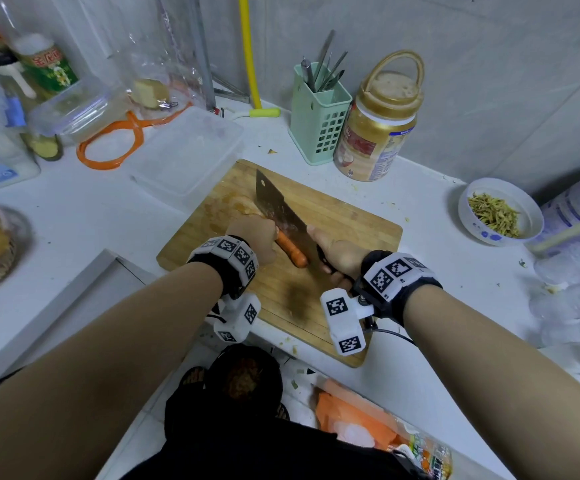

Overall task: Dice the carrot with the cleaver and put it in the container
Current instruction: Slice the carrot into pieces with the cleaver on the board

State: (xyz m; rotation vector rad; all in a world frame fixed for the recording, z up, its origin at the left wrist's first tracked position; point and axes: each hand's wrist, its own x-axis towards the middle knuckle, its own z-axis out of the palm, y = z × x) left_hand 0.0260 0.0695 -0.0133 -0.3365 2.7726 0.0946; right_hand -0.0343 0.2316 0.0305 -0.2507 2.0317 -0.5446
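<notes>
- Carrot (290, 250) lies on the wooden cutting board (351, 220), whole as far as I can see, its far end hidden under my left hand (254, 237).
- My left hand curls over the carrot and pins it to the board.
- My right hand (337, 258) grasps the cleaver (278, 206) by the handle; the blade stands alongside the carrot, edge down, tip pointing away from me.
- Judgement: the step in hand is an opening cut, apparently lengthwise; no dice on the board yet.
- To do it well: keep my left fingertips tucked back from the edge, hold the carrot from rolling, press straight down.
- Clear plastic container (191, 157) sits just beyond the board's far left corner, seemingly empty.
</notes>
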